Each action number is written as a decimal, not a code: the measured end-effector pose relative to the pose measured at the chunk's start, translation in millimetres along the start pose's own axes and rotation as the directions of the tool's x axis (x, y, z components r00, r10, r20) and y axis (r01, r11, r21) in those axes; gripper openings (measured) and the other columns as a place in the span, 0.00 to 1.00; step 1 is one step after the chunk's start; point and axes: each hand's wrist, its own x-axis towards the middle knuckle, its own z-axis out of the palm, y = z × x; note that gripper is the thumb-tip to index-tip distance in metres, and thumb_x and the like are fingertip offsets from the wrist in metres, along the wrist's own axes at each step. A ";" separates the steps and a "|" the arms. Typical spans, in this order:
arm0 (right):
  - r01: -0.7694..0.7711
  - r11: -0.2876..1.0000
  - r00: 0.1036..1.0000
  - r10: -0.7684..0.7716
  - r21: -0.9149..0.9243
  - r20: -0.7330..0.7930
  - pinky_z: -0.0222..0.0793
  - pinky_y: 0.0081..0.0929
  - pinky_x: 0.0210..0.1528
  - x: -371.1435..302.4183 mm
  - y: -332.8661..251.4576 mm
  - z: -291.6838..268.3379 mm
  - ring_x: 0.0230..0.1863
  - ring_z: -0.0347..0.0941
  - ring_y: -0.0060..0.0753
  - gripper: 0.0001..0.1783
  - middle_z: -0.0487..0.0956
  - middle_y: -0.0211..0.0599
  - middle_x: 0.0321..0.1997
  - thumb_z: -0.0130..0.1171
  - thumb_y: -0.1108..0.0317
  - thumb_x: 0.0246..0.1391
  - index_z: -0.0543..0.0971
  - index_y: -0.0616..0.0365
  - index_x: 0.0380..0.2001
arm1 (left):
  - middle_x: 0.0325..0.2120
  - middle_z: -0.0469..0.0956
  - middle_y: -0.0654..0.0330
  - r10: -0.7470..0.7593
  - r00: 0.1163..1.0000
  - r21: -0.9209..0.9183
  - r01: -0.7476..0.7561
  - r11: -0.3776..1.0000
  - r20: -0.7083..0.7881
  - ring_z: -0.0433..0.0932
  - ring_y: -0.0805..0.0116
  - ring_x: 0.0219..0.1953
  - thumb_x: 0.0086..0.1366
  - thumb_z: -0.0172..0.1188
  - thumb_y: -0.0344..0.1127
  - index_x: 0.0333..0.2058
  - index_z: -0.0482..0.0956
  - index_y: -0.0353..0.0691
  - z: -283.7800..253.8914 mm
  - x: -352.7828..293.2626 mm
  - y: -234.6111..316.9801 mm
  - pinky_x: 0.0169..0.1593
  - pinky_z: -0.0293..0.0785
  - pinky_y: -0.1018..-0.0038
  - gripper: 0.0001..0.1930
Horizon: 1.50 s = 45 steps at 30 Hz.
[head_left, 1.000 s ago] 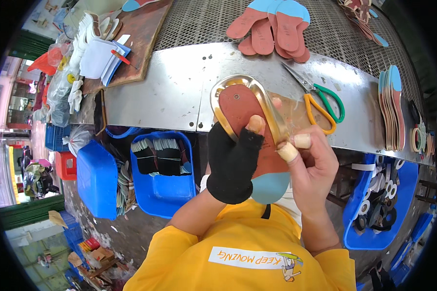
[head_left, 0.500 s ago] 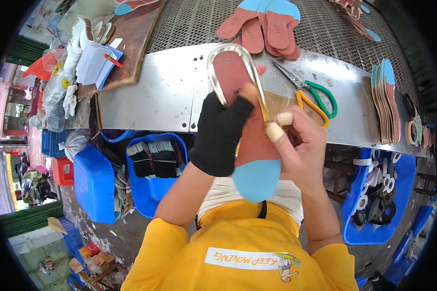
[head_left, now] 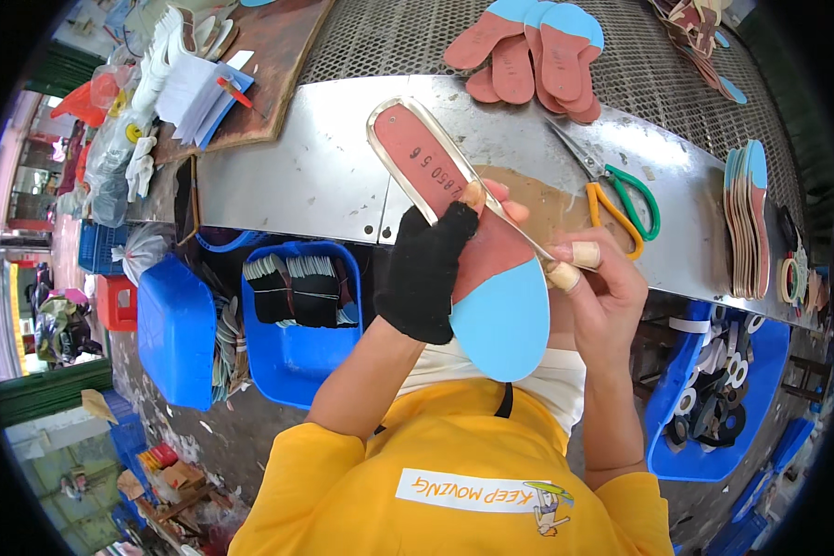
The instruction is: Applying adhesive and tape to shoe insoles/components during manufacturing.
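A metal tabletop [head_left: 315, 167] runs across a cluttered workroom, with dark wire mesh [head_left: 371, 42] along its far side. The left grip [head_left: 424, 278], in a black fingerless glove, is closed around the middle of a red insole [head_left: 500, 320] with a light blue end, thumb on the upper face. The right grip [head_left: 607, 296], with pale tape wrapped on thumb and forefinger, is narrowed to a pinch at the insole's right side, on the end of a shiny metallic strip [head_left: 447, 144] that borders the red part. The insole is held tilted over the tabletop's near edge, its red end above the metal and its blue end out past that edge. Behind the hands lies a brown sheet [head_left: 549, 215], and just right of it rest scissors [head_left: 598, 171] with green and orange handles. Farther out, a pile of insoles [head_left: 537, 60] overlaps on the mesh, a row of insoles [head_left: 746, 222] stands near the right end, and a wooden board [head_left: 269, 56] at the far left carries folded papers [head_left: 195, 97]. Below the near edge sit a blue bin [head_left: 296, 371] with black bundles [head_left: 315, 301] and, to the right, another blue tub [head_left: 686, 461] with rolls.
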 end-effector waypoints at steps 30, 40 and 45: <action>-0.280 0.942 0.948 0.302 -0.182 0.102 0.65 0.22 0.36 -69.7 10.8 -60.2 0.34 0.68 0.21 0.19 0.72 0.31 0.30 0.59 0.77 0.42 0.69 0.60 0.41 | 0.35 0.77 0.59 -0.160 0.984 -0.422 0.112 0.900 -0.080 0.79 0.69 0.34 0.63 0.58 0.38 0.46 0.71 0.38 -38.6 -60.1 -14.9 0.37 0.79 0.74 0.15; -0.213 0.919 0.943 0.282 -0.332 0.178 0.60 0.20 0.27 -112.1 20.5 -22.3 0.24 0.64 0.21 0.24 0.68 0.28 0.22 0.72 0.70 0.30 0.69 0.59 0.30 | 0.36 0.77 0.60 -0.220 0.972 -0.382 0.172 0.908 -0.085 0.78 0.71 0.36 0.63 0.58 0.37 0.45 0.71 0.39 -28.9 -72.3 -32.8 0.39 0.78 0.76 0.14; -0.249 0.891 0.915 0.345 -0.379 0.210 0.59 0.18 0.25 -137.9 27.6 -36.6 0.22 0.61 0.17 0.26 0.66 0.25 0.20 0.75 0.68 0.30 0.68 0.58 0.32 | 0.35 0.78 0.61 -0.143 0.973 -0.162 0.113 0.980 -0.181 0.79 0.71 0.35 0.65 0.56 0.39 0.49 0.72 0.38 -28.1 -72.9 -34.7 0.37 0.77 0.76 0.16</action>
